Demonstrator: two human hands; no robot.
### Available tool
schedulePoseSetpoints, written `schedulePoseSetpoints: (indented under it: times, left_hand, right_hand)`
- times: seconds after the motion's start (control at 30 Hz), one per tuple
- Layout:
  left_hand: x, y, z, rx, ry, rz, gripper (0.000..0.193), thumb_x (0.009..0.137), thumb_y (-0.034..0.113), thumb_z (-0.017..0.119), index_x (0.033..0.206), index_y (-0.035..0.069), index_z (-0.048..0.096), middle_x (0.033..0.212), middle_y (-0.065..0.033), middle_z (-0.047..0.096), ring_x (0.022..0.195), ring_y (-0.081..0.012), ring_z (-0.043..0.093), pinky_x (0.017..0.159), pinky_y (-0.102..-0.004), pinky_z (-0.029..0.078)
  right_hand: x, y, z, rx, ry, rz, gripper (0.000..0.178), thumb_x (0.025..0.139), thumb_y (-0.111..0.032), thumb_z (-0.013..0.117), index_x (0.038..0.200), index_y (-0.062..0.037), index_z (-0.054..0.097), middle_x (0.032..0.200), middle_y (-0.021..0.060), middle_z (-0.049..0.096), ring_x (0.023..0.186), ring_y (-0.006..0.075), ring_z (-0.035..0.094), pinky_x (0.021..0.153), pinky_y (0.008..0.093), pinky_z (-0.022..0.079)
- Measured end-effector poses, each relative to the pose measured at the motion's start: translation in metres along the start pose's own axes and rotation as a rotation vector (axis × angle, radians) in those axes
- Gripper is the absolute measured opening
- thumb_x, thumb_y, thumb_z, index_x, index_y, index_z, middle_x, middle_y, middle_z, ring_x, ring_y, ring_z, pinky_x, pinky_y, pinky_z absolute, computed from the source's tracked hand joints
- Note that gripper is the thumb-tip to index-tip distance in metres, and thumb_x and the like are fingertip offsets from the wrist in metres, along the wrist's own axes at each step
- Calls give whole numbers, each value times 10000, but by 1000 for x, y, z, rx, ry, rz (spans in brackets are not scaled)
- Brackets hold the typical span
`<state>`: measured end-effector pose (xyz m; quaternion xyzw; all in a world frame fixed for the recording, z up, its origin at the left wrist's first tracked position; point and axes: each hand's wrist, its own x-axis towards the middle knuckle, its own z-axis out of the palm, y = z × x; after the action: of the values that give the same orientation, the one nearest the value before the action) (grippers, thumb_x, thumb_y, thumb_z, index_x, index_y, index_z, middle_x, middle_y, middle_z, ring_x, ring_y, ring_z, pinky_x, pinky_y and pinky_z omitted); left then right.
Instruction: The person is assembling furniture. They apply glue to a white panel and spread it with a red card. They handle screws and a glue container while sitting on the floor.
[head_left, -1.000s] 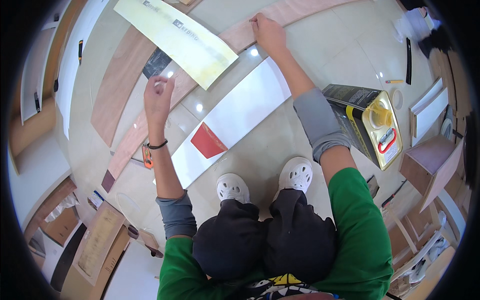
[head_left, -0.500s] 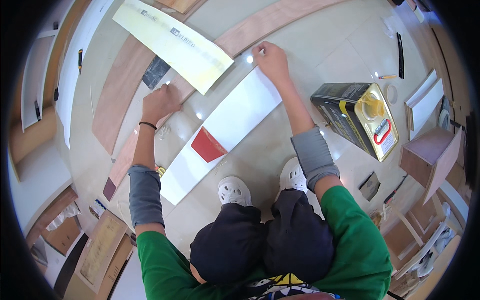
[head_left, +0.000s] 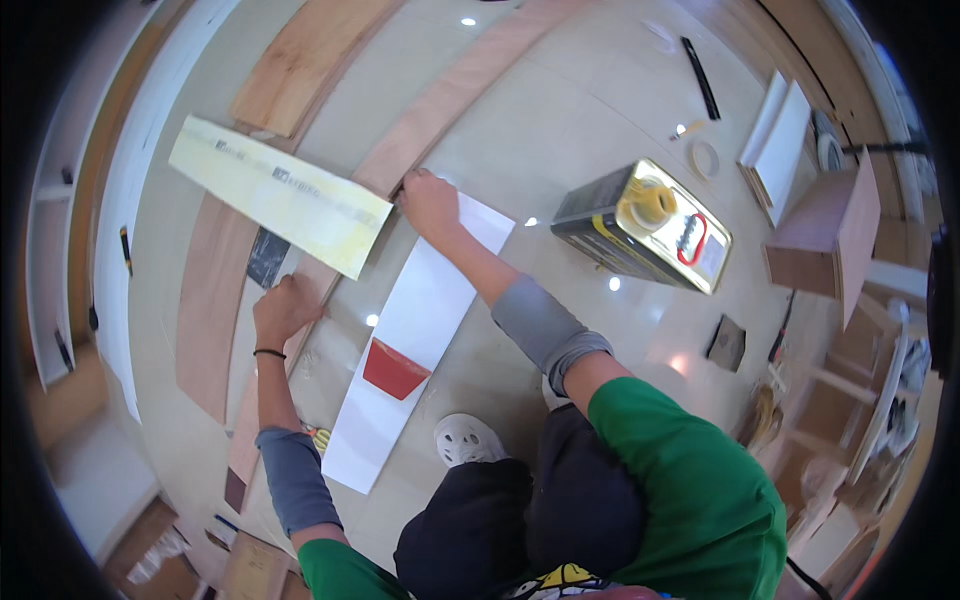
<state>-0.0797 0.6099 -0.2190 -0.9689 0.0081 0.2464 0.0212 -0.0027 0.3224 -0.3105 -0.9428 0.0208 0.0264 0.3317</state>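
Note:
A long, thin wooden strip (head_left: pixel 462 95) runs diagonally across the floor, passing under a pale yellow sheet (head_left: pixel 290 195). My left hand (head_left: pixel 287 307) is closed on the strip's edge below the sheet, with its fingertips partly hidden. Farther up, my right hand (head_left: pixel 432 208) has its fingers closed at the strip's edge, right beside the sheet's corner. Below my right forearm lies a white board (head_left: pixel 405 310), and on it rests a red, tapered piece (head_left: pixel 396 370) like sandpaper. A dark rectangular piece (head_left: pixel 268 258) lies just above my left hand.
A metal can (head_left: pixel 625 225) with a yellow-smeared spout stands to the right. Wider wooden boards (head_left: pixel 205 315) (head_left: pixel 305 70) lie at the left and far left. Scissors (head_left: pixel 318 438) sit by my left forearm, a tape roll (head_left: pixel 703 158) beyond the can, and a wooden box (head_left: pixel 822 235) at the right.
My right hand has moved left from above the white board's far end to the wooden strip's edge. My left hand remains at the strip. The whole view has shifted and turned.

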Motion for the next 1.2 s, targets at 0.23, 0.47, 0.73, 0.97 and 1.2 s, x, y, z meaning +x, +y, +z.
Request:
schedulePoseSetpoints:
  times: [0.23, 0.47, 0.73, 0.97, 1.2]
  left_hand:
    - [4, 2, 19, 27, 36, -12, 827, 570, 531, 852, 1183, 32, 609, 1034, -212, 715, 946, -372, 699, 784, -457, 569]
    - [23, -70, 66, 18, 168, 142, 959, 569, 595, 835, 1296, 22, 584, 1112, -202, 706, 1012, -350, 689, 823, -421, 565]
    - [14, -36, 20, -83, 10, 41, 957, 555, 562, 827, 1328, 50, 592, 1196, -174, 689, 1068, -324, 678, 861, -410, 551]
    - [15, -30, 18, -111, -54, 21, 974, 550, 554, 830, 1337, 37, 583, 1226, -165, 678, 1095, -304, 667, 878, -396, 546]
    - [22, -49, 27, -121, -25, 32, 978, 561, 596, 820, 1328, 38, 586, 1200, -171, 686, 1083, -313, 671, 872, -400, 546]
  right_hand:
    - [-43, -7, -70, 293, -65, 133, 162, 802, -184, 632, 862, -34, 648, 902, 187, 671, 826, 383, 674, 732, 499, 541]
    - [-53, 41, -31, 128, 47, -122, 191, 854, -118, 607, 1029, -79, 673, 1005, 150, 658, 910, 351, 662, 803, 480, 539]
    - [-25, 3, -35, -72, -64, -198, 155, 845, -136, 623, 941, -24, 669, 992, 175, 662, 915, 360, 680, 769, 477, 560]
    - [-41, -27, -17, -56, -207, -96, 172, 844, -143, 633, 954, -24, 689, 980, 178, 689, 905, 359, 694, 739, 456, 570]
    - [-84, -33, 18, -116, -167, -264, 116, 842, -93, 598, 908, -24, 665, 940, 149, 695, 834, 335, 710, 667, 447, 578]
